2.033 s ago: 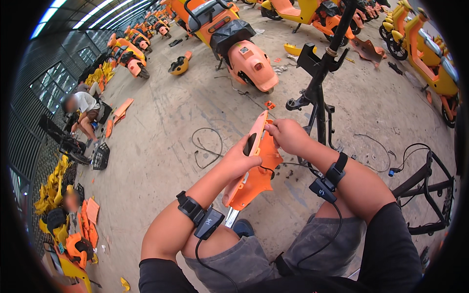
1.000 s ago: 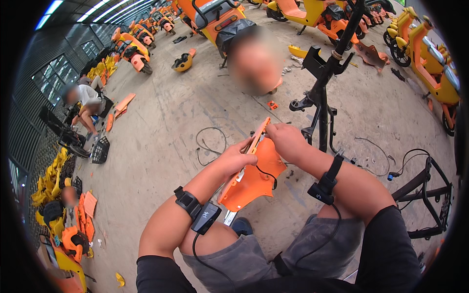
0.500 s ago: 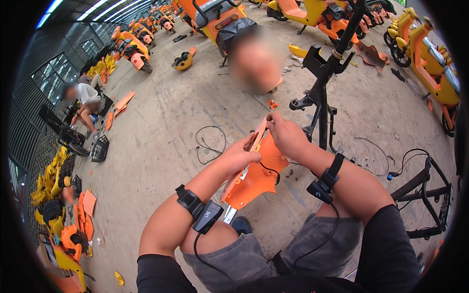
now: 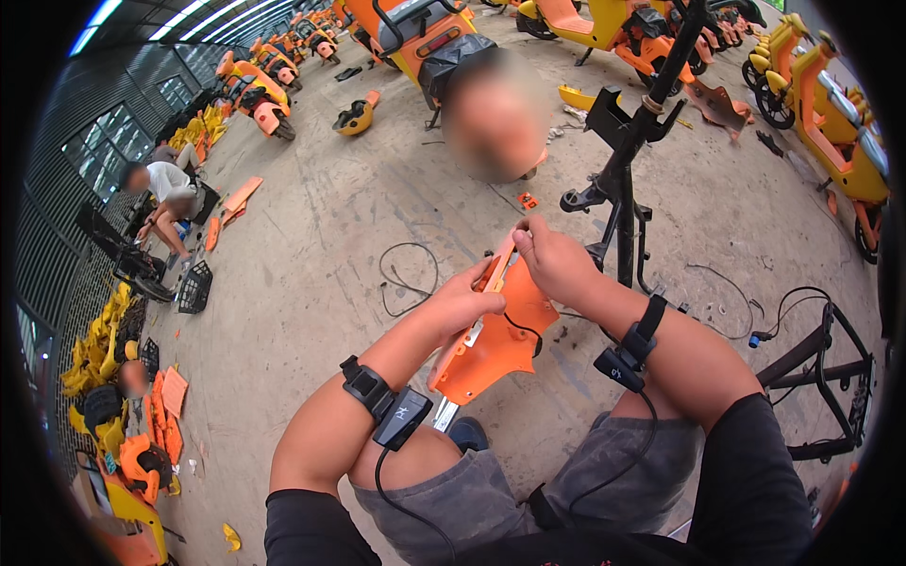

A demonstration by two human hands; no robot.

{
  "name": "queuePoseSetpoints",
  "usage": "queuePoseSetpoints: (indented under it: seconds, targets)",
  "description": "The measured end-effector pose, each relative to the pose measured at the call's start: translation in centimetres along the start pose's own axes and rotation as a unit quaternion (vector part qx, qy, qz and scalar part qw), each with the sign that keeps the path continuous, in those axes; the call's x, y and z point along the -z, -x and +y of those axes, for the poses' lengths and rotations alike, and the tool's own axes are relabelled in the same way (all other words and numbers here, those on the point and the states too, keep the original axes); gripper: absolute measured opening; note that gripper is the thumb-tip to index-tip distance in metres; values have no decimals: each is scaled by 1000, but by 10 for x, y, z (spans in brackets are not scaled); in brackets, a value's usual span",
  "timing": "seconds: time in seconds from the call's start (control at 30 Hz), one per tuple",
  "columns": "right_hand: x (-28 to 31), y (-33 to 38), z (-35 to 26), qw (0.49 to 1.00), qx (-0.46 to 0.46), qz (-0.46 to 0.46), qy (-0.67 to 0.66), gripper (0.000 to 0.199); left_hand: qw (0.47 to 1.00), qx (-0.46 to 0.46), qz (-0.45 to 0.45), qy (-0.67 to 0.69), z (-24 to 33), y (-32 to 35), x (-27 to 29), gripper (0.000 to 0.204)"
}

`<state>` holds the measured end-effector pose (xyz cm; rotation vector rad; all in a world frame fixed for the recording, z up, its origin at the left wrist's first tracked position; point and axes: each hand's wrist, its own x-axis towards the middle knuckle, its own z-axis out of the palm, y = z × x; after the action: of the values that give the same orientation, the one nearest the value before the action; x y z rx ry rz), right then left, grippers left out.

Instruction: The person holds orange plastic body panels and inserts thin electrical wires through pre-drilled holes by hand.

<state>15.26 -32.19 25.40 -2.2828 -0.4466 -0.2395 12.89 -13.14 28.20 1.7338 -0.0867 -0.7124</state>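
An orange plastic scooter panel (image 4: 498, 354) is held tilted between my two hands, over the floor in front of my knees. My left hand (image 4: 472, 294) wraps round its long left edge, thumb on the inner side. At the panel's far upper end, my right hand (image 4: 552, 255) pinches the rim with thumb and fingers. A black cable (image 4: 521, 327) runs along the inside of the panel. Below its near end, a silver metal piece (image 4: 444, 413) shows beside my left knee; what it belongs to is hidden.
A black scooter frame (image 4: 625, 189) stands upright just beyond my right hand. Another black frame (image 4: 821, 377) lies at the right. Loose cable (image 4: 408, 278) lies on the floor. A person (image 4: 170, 203) sits at the left near a black basket (image 4: 194, 287). Yellow and orange scooters (image 4: 264, 90) line the back.
The panel has shifted very slightly in my hands. Both hands keep their places on it; little else differs.
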Motion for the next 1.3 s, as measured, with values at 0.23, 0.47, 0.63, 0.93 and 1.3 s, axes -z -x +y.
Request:
queuePoseSetpoints:
  seconds: [0.23, 0.47, 0.63, 0.93, 1.3]
  targets:
    - [0, 2, 0, 1000, -13, -10, 4, 29, 1000, -7, 6, -11, -6, -6, 1, 85]
    - [-9, 4, 13, 997, 61, 31, -20, 34, 1000, -13, 1, -8, -8, -8, 3, 85]
    - [3, 1, -3, 995, -64, -74, 28, 29, 1000, -8, 8, -20, -12, -9, 4, 83]
    - [-8, 3, 13, 998, 57, 25, -8, 29, 1000, -12, 2, -21, -1, -3, 0, 84]
    - [-13, 1, 21, 997, 66, 7, -24, 23, 1000, -8, 9, -11, -3, -3, 1, 86]
